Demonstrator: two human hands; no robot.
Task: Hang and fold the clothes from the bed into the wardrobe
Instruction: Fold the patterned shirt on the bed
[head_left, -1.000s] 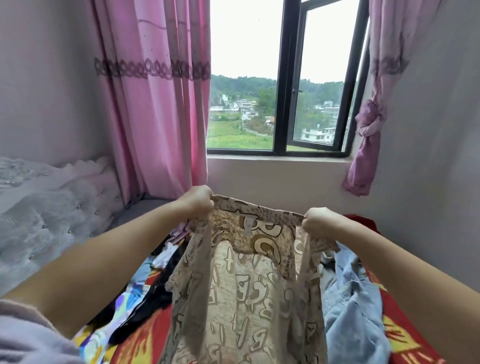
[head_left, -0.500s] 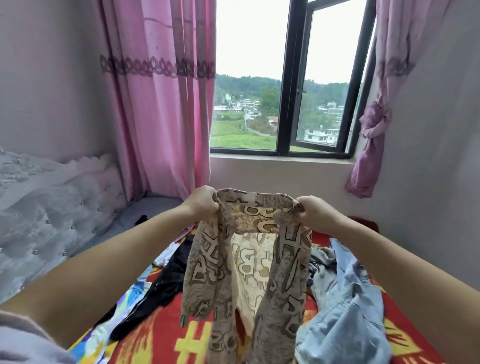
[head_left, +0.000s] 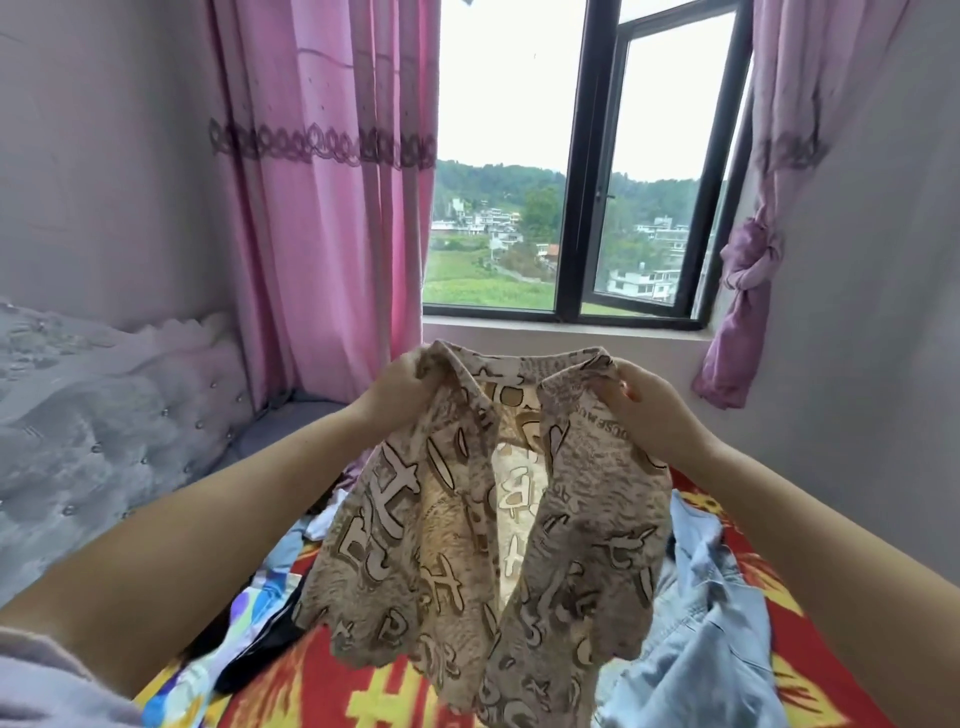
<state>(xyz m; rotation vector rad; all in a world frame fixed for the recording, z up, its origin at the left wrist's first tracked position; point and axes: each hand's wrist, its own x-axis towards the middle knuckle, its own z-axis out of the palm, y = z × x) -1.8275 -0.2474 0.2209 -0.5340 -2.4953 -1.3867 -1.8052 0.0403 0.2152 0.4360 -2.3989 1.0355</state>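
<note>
We hold the shirt (head_left: 483, 530) up over the bed (head_left: 322, 696).
Left hand (head_left: 395, 387) and right hand (head_left: 644, 405) each grasp a top corner; hem hangs above jeans (head_left: 701, 639) and other clothes (head_left: 249, 623).

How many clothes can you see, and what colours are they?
Beige garment with letter print, held up by the left hand and right hand: 1
Light blue denim garment on the bed: 1
Black garment on the bed: 1
Small white piece on the bed: 1
Total: 4 that can be told apart; the pile hides more.
</note>
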